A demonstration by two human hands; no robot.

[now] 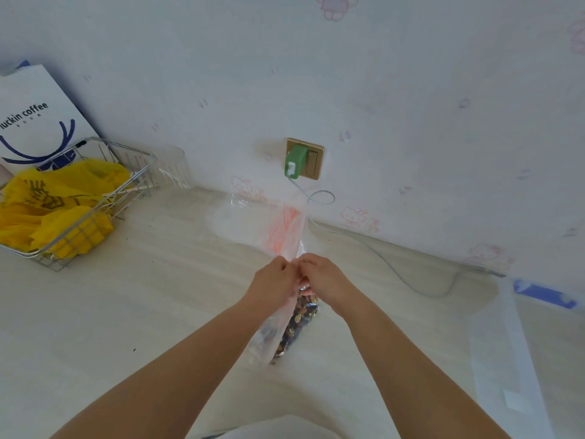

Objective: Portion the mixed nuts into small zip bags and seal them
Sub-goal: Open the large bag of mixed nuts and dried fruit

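Head view: left hand and right hand both pinch the bag neck; nuts hang below them over the tabletop. Best untwist gently, keeping nuts low.

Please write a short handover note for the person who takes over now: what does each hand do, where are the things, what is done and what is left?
Left hand: pinches the gathered neck of the clear plastic bag.
Right hand: pinches the same neck, right beside the left.
The mixed nuts sit in the bag's lower part, below the hands, over the pale table. The bag's top, with red print, stands above the hands.
Done: nothing visible; no filled small bags in view.
Left: open the bag, portion the nuts, seal each bag. Clear bags seem to lie at the table's right edge; whether they are zip bags I cannot tell.
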